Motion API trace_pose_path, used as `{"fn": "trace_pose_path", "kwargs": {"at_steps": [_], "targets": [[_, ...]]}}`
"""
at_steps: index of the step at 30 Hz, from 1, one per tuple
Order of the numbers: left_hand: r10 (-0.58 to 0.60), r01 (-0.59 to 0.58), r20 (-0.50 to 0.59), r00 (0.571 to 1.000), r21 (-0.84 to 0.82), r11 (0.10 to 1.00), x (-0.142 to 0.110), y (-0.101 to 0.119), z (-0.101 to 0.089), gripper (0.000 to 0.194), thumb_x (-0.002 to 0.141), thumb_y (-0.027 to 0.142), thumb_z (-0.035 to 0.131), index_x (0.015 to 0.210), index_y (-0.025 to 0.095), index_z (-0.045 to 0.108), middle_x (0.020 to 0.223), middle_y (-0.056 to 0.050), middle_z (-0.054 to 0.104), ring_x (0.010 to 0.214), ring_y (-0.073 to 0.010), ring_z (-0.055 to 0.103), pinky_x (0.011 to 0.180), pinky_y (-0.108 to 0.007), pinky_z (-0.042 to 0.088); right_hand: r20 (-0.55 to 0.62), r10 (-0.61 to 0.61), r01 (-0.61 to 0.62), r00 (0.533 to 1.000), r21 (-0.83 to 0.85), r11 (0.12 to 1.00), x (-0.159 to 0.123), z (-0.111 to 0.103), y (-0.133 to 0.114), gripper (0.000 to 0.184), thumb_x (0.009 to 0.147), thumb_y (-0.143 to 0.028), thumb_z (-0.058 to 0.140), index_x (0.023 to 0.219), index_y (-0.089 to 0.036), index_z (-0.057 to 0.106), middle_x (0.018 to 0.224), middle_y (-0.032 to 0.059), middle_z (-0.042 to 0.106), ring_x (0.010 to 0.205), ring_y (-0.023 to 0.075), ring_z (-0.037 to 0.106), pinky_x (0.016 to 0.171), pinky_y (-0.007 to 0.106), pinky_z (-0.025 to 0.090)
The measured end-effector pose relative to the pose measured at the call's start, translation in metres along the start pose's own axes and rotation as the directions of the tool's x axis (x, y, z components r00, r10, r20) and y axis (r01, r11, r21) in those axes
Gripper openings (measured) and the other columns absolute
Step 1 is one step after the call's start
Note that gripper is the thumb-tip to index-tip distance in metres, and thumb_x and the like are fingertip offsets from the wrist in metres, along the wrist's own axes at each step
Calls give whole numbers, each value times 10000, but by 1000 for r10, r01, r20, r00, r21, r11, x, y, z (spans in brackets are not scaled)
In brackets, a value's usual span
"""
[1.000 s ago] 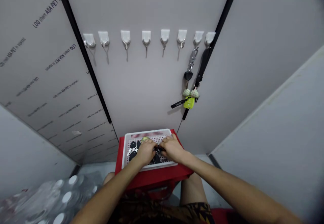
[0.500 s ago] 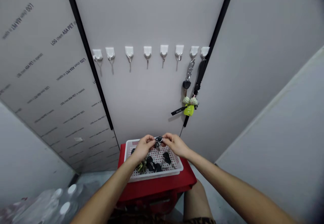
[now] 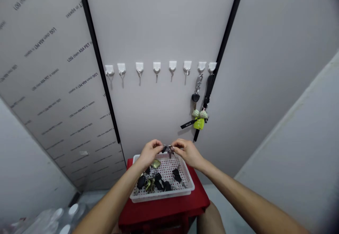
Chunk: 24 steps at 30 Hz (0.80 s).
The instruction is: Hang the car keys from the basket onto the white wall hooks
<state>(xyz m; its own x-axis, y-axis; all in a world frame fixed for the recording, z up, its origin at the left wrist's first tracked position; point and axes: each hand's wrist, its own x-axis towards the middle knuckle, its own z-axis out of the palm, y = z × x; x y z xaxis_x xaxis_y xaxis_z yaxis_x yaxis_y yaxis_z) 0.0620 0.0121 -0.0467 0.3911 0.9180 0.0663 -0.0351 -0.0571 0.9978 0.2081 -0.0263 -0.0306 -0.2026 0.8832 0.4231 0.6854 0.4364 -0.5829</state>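
Between my hands a small bunch of keys on a ring [image 3: 168,148] hangs above the far edge of a white perforated basket [image 3: 161,196]. My left hand [image 3: 150,153] pinches it from the left with thumb and fingertips. From the right, my right hand [image 3: 188,153] closes thumb and forefinger on the same ring. Inside the basket, black-headed keys [image 3: 159,181] lie near the front, with another black key set [image 3: 177,174] at the right. Brass-coloured pieces [image 3: 149,184] and a gold-green rounded piece [image 3: 156,163] are on the left side.
The basket rests on a red stool-like stand [image 3: 169,209]. On the wall ahead runs a row of white hooks [image 3: 156,66]; a chain with a key [image 3: 196,97] and a black strap with a yellow-green charm [image 3: 199,123] hang at its right end. Bottles [image 3: 74,210] stand at lower left.
The view has tilted up slightly, so hooks and basket appear lower. The keys have turned between my fingers, and both hands have risen relative to the basket, exposing more of its contents.
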Motion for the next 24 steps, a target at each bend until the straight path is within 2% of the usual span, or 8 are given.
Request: {"fn": "trace_pose_path", "kwargs": {"at_steps": [4,7,10,15,18,21,24], "targets": [[45,-45,-11,999,4,999,4,7,2,72,556,196,479,561,136,441,497,57,433,488,-52,386,493,-169,299,61,-39,42,997,-50,998,7,-14,-12,103,645,-191,453,603,-140,533,564,-6,520,524,74,434,507,183,323],[55,-55,5,998,-18,998,6,14,3,79,566,206,467,571,137,429,483,61,420,470,-50,373,484,-173,296,25,-33,34,999,-63,997,11,-18,-14,99,642,-178,439,608,-135,521,542,-14,497,500,68,410,484,181,308],[78,-78,26,997,13,997,7,23,4,77,565,204,465,573,133,435,471,62,410,460,-48,361,477,-173,291,40,16,-17,999,21,1000,12,-16,-11,123,654,-172,404,649,-135,521,545,-15,503,498,70,419,483,182,319],[164,-175,80,983,162,971,13,45,5,46,558,168,469,555,122,464,495,50,429,487,-51,375,503,-176,304,81,71,-90,994,262,961,16,-16,-10,198,654,-173,396,797,-138,528,717,18,562,660,100,490,607,209,367],[217,-239,111,970,248,939,16,58,6,53,573,173,462,567,124,483,515,41,452,506,-58,396,517,-181,317,34,77,-84,996,301,950,20,-20,-16,195,654,-239,423,759,-134,549,711,23,562,669,110,487,621,223,367],[267,-298,138,954,332,895,18,68,8,61,581,178,464,576,127,499,527,34,469,519,-64,414,523,-184,327,-61,90,-69,994,288,955,24,-24,-20,182,635,-267,450,685,-126,554,624,9,538,592,96,465,574,216,361],[320,-343,123,939,362,867,21,74,11,64,585,183,468,606,132,500,524,35,468,509,-65,421,507,-183,337,-95,128,-91,987,328,940,31,-29,-21,155,619,-259,464,641,-123,535,533,-18,499,494,71,430,497,199,350]]}}
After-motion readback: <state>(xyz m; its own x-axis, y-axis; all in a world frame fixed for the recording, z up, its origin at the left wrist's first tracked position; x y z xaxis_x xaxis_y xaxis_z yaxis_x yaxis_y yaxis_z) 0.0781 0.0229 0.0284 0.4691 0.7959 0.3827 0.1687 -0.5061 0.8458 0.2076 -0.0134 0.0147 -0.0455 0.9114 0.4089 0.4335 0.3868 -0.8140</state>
